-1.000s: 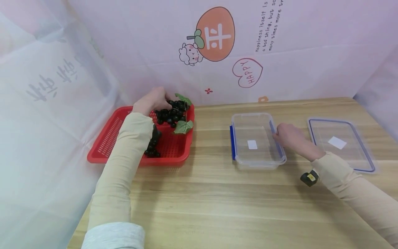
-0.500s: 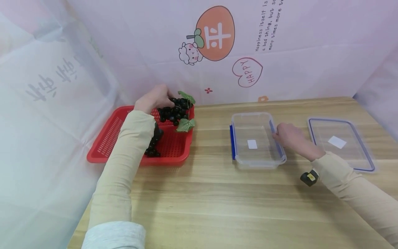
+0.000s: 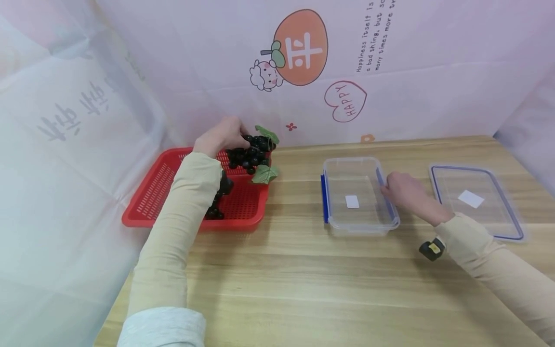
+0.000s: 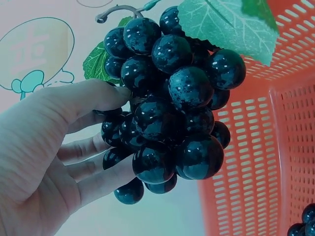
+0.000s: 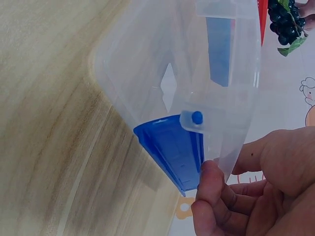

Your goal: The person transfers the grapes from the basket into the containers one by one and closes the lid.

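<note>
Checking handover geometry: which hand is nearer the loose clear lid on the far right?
Right. The right hand grips the clear container's right rim, just left of the lid. The left hand holds the grape bunch over the red basket, far across the table.

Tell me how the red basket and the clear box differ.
The red basket is opaque with slotted walls; the clear box is see-through with solid walls and blue clips. The basket holds grapes; the box holds none. The right hand grips the box's rim; the left hand holds a bunch over the basket. Both are rectangular, open-topped.
</note>
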`<state>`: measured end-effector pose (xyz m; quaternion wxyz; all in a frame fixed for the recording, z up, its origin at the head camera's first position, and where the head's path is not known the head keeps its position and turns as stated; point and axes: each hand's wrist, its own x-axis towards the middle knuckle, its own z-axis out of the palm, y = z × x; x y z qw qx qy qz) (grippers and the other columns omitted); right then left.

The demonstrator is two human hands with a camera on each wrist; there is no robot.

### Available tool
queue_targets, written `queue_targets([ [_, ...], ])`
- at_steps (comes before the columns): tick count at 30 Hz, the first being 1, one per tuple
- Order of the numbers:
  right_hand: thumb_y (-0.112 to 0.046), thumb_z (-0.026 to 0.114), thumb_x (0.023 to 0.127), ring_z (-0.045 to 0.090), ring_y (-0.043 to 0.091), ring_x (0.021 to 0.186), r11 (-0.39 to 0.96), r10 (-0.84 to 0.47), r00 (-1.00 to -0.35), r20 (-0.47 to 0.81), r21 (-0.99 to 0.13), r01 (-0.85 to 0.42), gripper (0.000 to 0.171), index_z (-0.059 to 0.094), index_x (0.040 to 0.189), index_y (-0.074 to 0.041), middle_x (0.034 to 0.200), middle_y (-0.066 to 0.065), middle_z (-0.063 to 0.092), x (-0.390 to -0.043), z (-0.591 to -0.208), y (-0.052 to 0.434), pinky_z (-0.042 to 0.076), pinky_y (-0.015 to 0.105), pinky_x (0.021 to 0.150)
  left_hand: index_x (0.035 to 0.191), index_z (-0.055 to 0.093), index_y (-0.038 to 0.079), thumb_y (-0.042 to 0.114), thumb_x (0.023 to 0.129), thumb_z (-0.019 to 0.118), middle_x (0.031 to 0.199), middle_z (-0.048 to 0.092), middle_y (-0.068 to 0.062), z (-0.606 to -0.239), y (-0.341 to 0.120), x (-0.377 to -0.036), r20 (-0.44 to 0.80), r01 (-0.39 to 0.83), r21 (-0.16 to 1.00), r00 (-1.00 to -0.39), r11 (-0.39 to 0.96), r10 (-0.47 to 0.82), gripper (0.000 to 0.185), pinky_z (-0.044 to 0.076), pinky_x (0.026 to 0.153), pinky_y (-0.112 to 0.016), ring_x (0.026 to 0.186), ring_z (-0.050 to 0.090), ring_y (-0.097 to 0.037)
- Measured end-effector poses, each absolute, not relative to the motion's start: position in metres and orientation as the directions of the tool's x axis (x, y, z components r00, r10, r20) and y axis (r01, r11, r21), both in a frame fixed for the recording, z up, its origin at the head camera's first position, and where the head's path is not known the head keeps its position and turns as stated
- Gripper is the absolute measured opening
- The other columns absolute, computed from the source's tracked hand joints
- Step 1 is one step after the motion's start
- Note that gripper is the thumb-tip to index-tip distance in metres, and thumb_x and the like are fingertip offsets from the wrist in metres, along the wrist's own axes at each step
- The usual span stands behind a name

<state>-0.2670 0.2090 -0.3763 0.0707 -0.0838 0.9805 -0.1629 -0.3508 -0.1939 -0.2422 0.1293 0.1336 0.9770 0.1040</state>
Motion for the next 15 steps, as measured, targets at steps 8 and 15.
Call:
queue_targets([
  [8,-0.014,0.048,0.092,0.048,0.017,0.051,0.936,-0.177,-0.976,-0.124,-0.327,-0.128,0.026,0.053,0.071,0.001,0.06,0.009,0.052,-0.267,-0.379,0.21,0.038,0.026,0.045,0.12,0.063,0.001,0.016,0.087,0.062,0.125,0.062,-0.016,-0.248,-0.183,-0.353,-0.23,0.253,0.252,-0.922,0.934,0.312,0.036,0.045,0.101,-0.041,0.117,0.058,-0.03],
  [15,-0.015,0.047,0.093,0.049,0.018,0.054,0.938,-0.16,-0.979,-0.13,-0.33,-0.109,0.026,0.055,0.08,0.005,0.063,0.011,0.054,-0.268,-0.378,0.209,0.038,0.026,0.045,0.12,0.064,0.002,0.013,0.086,0.061,0.122,0.064,-0.015,-0.246,-0.172,-0.356,-0.23,0.275,0.26,-0.913,0.926,0.336,0.036,0.046,0.099,-0.039,0.112,0.06,-0.025],
])
